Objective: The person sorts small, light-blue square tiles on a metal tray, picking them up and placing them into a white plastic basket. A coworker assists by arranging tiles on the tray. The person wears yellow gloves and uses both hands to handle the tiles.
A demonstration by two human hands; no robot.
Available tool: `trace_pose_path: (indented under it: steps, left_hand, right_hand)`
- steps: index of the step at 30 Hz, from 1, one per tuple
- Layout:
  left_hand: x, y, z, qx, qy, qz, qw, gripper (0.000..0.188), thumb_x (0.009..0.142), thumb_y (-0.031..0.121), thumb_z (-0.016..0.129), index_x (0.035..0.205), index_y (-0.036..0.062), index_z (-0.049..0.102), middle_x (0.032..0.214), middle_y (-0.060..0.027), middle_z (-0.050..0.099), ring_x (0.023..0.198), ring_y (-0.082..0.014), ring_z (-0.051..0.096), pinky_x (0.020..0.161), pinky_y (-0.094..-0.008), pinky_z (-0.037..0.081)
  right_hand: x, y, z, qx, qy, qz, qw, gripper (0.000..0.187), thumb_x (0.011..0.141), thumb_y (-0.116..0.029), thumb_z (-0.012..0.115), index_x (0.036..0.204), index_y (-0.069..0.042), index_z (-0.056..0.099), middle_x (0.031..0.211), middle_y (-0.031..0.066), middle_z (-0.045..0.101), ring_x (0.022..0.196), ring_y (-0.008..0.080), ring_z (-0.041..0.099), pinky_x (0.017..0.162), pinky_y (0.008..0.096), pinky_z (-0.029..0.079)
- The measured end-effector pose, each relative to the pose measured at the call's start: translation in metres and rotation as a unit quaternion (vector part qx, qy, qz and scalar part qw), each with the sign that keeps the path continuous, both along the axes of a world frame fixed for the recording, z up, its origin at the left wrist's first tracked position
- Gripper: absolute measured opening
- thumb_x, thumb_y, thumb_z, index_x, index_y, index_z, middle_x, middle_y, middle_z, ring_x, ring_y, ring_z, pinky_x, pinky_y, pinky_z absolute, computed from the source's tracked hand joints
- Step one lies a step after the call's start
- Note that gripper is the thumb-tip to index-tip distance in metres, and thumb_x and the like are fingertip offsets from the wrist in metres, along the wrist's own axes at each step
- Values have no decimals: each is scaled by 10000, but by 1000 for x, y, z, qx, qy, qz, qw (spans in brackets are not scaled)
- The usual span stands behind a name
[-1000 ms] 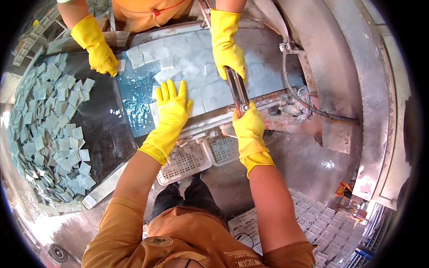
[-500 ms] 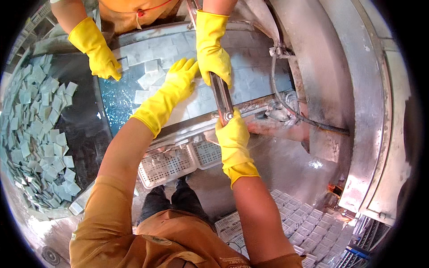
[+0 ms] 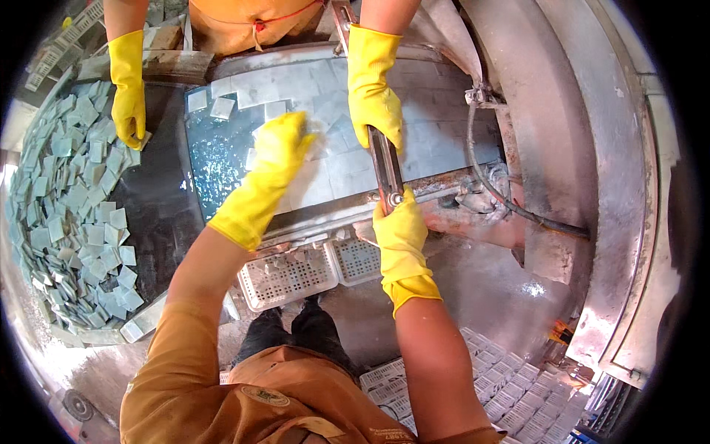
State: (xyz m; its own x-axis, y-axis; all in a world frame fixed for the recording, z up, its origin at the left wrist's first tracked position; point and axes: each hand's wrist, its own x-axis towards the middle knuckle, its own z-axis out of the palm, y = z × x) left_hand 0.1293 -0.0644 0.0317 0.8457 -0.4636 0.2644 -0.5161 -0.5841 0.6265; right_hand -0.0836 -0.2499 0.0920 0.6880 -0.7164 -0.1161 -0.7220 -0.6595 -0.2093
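Observation:
My left hand [image 3: 279,152], in a yellow rubber glove, is over pale square tiles [image 3: 325,159] laid edge to edge on a wet bed. Its fingers curve downward and are blurred, and what lies beneath them is hidden. My right hand [image 3: 400,226], gloved alike, is closed around the near end of a metal bar [image 3: 386,166] that spans the bed. Farther along the same bar, a co-worker's yellow-gloved hand [image 3: 375,111] grips it. The co-worker's other hand [image 3: 129,122] reaches down to a tile at the edge of a heap of loose tiles [image 3: 78,177].
A dark surface [image 3: 159,170] separates the heap from the wet blue bed [image 3: 211,159]. White perforated baskets [image 3: 288,280] stand below the near edge. A black hose [image 3: 510,198] hangs at right beside a large metal housing [image 3: 540,133]. Stacked white crates [image 3: 495,385] sit on the floor.
My left hand has gone from spread flat on the tiles to curved. The co-worker's free hand has moved left from the bed to the tile heap. The whole view has shifted slightly.

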Motion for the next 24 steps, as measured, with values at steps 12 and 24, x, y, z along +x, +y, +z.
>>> trace_pose_path:
  steps: [12,24]
  left_hand:
    - [18,28,-57,155,-79,240,955,897,924,593,728,1567,2,524,1544,-340,508,1506,-542,391,1277,-672,198]
    - [-29,21,-33,77,-117,-3,990,685,845,350,846,1429,56,643,1458,-252,632,1345,-491,574,1170,-585,433]
  right_hand:
    - [3,2,-7,-8,10,6,1000,689,850,-378,836,1406,-28,632,1102,236,792,1013,434,780,860,529,628]
    - [0,3,-3,-23,-5,-3,1000,657,838,-353,849,1390,-59,647,1098,222,795,1020,432,779,873,544,626]
